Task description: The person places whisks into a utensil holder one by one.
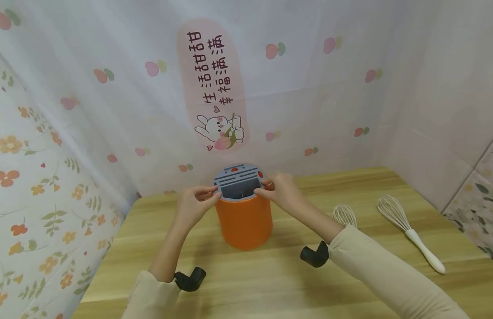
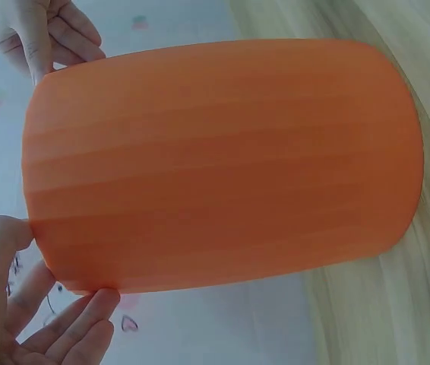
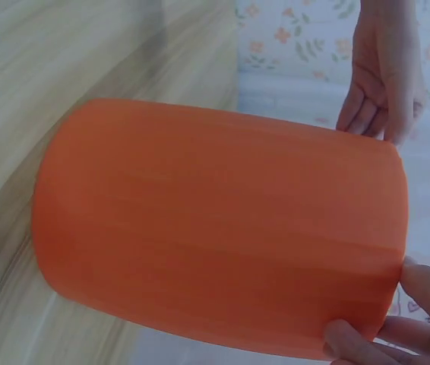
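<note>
1. Your left hand (image 1: 192, 204) is clamped on the upper edge of the orange container (image 1: 246, 226), thumb on top and fingers against the side.
2. Your right hand (image 1: 280, 190) pinches the same edge on the opposite side, so the two of you-held grips face each other across the top.
3. The container stands upright on the wooden table (image 1: 246, 288), in front of the patterned curtain (image 1: 310, 97).
4. Its grey top (image 1: 236, 176) has narrow slots and a larger divided opening on your side.
5. To your right, one white whisk (image 1: 408, 231) lies well apart; a second whisk (image 1: 345, 215) shows just beyond your right forearm, partly hidden.
</note>
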A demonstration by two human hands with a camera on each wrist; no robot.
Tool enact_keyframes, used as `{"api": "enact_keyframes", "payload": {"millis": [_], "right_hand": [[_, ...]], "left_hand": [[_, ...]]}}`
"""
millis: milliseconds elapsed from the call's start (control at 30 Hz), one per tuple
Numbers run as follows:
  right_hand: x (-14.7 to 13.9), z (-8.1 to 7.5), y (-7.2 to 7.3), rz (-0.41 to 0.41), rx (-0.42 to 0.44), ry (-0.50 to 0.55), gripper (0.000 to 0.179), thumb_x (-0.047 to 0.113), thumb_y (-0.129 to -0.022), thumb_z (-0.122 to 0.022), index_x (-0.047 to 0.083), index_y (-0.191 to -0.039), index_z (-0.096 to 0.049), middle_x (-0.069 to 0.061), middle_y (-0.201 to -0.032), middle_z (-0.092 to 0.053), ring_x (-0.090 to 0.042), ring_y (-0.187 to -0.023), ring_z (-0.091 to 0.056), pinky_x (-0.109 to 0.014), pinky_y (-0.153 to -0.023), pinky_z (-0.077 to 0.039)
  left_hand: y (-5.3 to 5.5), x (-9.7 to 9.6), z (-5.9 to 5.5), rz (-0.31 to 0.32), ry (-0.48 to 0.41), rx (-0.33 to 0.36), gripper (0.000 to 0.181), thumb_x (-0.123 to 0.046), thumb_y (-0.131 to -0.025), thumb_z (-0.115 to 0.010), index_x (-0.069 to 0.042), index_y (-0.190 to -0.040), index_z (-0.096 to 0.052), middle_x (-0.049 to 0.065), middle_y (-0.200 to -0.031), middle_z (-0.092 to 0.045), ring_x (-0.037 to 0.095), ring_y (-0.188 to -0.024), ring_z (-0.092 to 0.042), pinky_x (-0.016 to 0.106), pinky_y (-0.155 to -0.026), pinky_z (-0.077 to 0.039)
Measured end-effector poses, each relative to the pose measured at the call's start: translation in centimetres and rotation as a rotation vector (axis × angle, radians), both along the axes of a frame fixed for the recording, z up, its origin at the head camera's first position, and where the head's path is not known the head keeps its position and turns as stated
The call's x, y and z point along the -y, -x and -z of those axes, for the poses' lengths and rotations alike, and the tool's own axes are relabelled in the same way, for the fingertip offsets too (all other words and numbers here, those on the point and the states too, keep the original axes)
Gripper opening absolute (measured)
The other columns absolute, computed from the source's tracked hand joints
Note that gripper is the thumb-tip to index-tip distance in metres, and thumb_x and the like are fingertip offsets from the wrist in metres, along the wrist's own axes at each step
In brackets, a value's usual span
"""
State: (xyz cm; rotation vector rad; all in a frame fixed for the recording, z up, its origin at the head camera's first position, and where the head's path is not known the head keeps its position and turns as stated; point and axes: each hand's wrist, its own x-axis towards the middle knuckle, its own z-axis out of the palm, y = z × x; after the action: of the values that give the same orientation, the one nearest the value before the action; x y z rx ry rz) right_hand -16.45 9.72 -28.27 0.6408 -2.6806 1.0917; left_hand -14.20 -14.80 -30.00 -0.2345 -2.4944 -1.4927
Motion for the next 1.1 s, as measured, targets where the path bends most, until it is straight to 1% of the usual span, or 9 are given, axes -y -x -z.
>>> {"api": "enact_keyframes", "payload": {"millis": [100, 233, 400, 467, 567, 767, 933, 1000, 1100], "right_hand": [[-1.1, 0.1, -0.6, 0.011, -0.027, -0.023, 0.033, 0.026, -0.078, -0.074, -0.001, -0.097, -0.07, -0.011, -0.093, -0.068, -0.02, -0.076, -0.065, -0.029, -0.065, -0.055], [-2.6, 0.3, -1.8, 0.011, -0.039, -0.052, 0.033, 0.029, -0.077, -0.074, 0.001, -0.094, -0.069, -0.005, -0.084, -0.068, -0.016, -0.072, -0.065, -0.029, -0.065, -0.054], [-4.2, 0.2, -3.2, 0.025, -0.002, -0.069, 0.035, 0.031, -0.077, -0.074, 0.002, -0.097, -0.069, -0.002, -0.081, -0.068, -0.014, -0.072, -0.064, -0.029, -0.064, -0.054], [-4.7, 0.0, -3.6, 0.033, 0.012, -0.081, 0.036, 0.032, -0.077, -0.073, 0.003, -0.099, -0.069, 0.0, -0.08, -0.067, -0.013, -0.072, -0.064, -0.029, -0.063, -0.054], [-5.2, -0.1, -4.1, 0.039, 0.0, -0.094, 0.035, 0.031, -0.077, -0.074, 0.004, -0.098, -0.069, 0.002, -0.079, -0.067, -0.011, -0.071, -0.063, -0.029, -0.062, -0.054], [-5.9, -0.5, -4.9, 0.02, -0.038, -0.108, 0.025, 0.029, -0.077, -0.074, 0.008, -0.088, -0.068, 0.003, -0.075, -0.066, -0.01, -0.068, -0.064, -0.027, -0.06, -0.053], [-6.7, -0.7, -5.0, -0.008, -0.025, -0.132, 0.027, 0.034, -0.078, -0.072, 0.01, -0.091, -0.068, 0.005, -0.076, -0.067, -0.007, -0.066, -0.063, -0.026, -0.059, -0.053], [-7.4, -0.8, -4.6, 0.002, -0.039, -0.14, 0.03, 0.034, -0.08, -0.07, 0.009, -0.094, -0.07, 0.004, -0.076, -0.067, -0.007, -0.065, -0.062, -0.026, -0.059, -0.053], [-9.3, -0.9, -3.5, 0.035, -0.038, -0.154, 0.033, 0.034, -0.082, -0.068, 0.005, -0.097, -0.071, 0.002, -0.076, -0.067, -0.01, -0.065, -0.062, -0.03, -0.06, -0.053]], "left_hand": [[0.1, -0.7, 0.0, 0.025, -0.009, 0.007, 0.029, -0.021, -0.078, -0.074, -0.007, -0.103, -0.071, 0.011, -0.106, -0.065, 0.023, -0.095, -0.064, 0.035, -0.079, -0.053], [-0.5, -1.8, 0.4, 0.049, -0.019, 0.016, 0.026, -0.021, -0.078, -0.074, -0.009, -0.101, -0.072, 0.006, -0.104, -0.066, 0.019, -0.093, -0.064, 0.036, -0.083, -0.051], [-1.0, -3.0, 0.6, 0.099, -0.051, 0.003, 0.027, -0.02, -0.076, -0.076, -0.008, -0.1, -0.073, 0.004, -0.101, -0.068, 0.018, -0.093, -0.064, 0.035, -0.089, -0.047], [-1.2, -3.4, 0.5, 0.111, -0.058, 0.0, 0.026, -0.019, -0.076, -0.076, -0.009, -0.099, -0.072, 0.002, -0.101, -0.068, 0.017, -0.094, -0.064, 0.034, -0.089, -0.047], [-1.5, -3.9, 0.3, 0.122, -0.053, -0.003, 0.025, -0.018, -0.076, -0.075, -0.01, -0.1, -0.072, 0.0, -0.1, -0.068, 0.014, -0.094, -0.064, 0.032, -0.089, -0.047], [-2.2, -4.4, 0.0, 0.135, -0.037, 0.0, 0.024, -0.019, -0.076, -0.075, -0.013, -0.1, -0.072, -0.006, -0.099, -0.068, 0.009, -0.092, -0.064, 0.031, -0.089, -0.047], [-2.6, -4.6, 0.3, 0.138, -0.047, -0.012, 0.026, -0.019, -0.076, -0.075, -0.013, -0.101, -0.072, -0.005, -0.1, -0.068, 0.009, -0.093, -0.063, 0.033, -0.09, -0.046], [-2.6, -4.6, 0.4, 0.139, -0.056, -0.02, 0.026, -0.019, -0.076, -0.075, -0.013, -0.101, -0.072, -0.005, -0.1, -0.068, 0.01, -0.093, -0.063, 0.034, -0.091, -0.046], [-2.5, -4.6, 0.5, 0.146, -0.07, -0.032, 0.026, -0.02, -0.077, -0.075, -0.013, -0.102, -0.072, -0.005, -0.1, -0.068, 0.011, -0.094, -0.063, 0.034, -0.091, -0.046]]}}
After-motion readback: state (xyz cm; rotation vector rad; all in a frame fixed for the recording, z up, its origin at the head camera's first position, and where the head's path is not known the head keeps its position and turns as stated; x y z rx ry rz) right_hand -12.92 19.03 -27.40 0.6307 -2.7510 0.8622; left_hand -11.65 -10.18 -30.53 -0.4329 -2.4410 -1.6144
